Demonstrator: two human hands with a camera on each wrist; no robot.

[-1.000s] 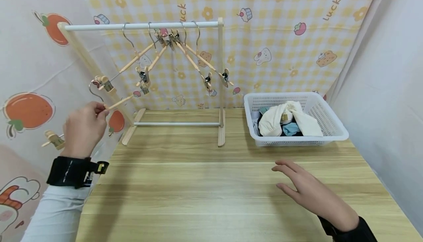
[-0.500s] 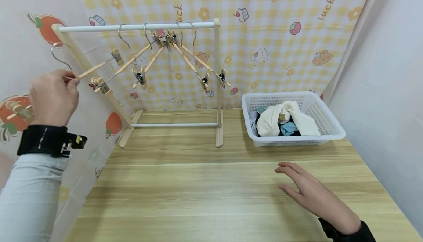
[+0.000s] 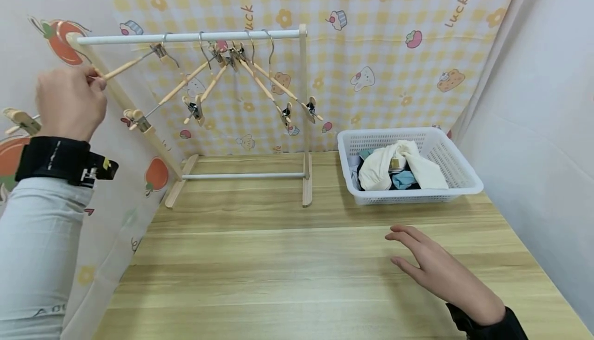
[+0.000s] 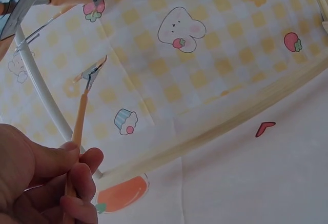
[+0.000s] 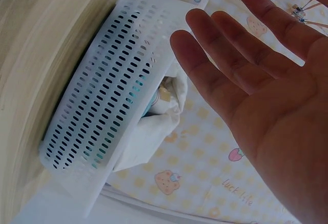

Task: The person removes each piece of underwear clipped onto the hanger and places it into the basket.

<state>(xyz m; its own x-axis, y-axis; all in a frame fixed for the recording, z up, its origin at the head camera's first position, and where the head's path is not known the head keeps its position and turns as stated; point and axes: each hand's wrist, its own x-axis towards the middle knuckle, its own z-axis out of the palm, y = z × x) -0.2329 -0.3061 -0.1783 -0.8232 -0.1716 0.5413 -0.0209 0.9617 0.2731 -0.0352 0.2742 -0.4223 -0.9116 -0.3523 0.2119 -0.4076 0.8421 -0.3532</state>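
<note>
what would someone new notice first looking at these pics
First, the left hand raised at the far left, pinching one end of a wooden clip hanger whose other end sits up by the white rail of the small wooden rack, where more clip hangers dangle. Next, the white plastic basket at the table's back right, heaped with cream and blue clothes. The right hand hovers flat and empty over the wooden table.

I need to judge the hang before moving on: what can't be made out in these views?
- Wooden clip hanger: head view, its hook at the white rail is too small to tell whether it is seated.
- Left hand: wrist view, cut off by the frame edge.
- White plastic basket: the cream cloth hides the clothes below.
</note>
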